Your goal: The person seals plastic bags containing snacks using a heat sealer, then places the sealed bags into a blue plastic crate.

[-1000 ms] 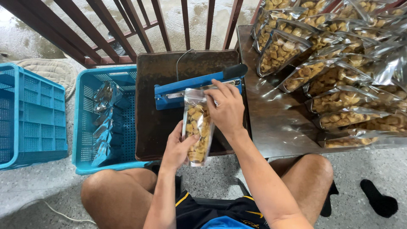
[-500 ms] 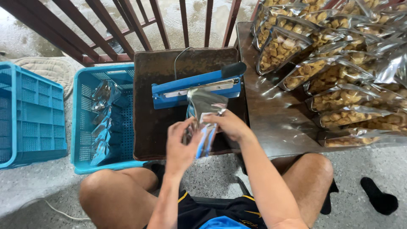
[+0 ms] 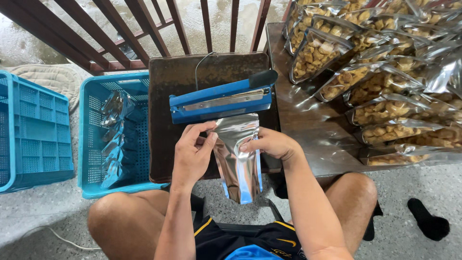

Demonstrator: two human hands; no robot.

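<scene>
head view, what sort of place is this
Probably a small home snack-packing spot on a porch floor. A blue heat sealer sits on a low brown board, filled snack bags are piled beside it, and both hands hold a silver pouch near a blue crate.

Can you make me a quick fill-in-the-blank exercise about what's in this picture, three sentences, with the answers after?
1. Both hands, left hand and right hand, hold a shiny ____ pouch.
2. The heat sealer just above the pouch is coloured ____.
3. The sealed pouches lie in a blue ____ by the person's left knee.

Missing words: silver; blue; crate
</scene>
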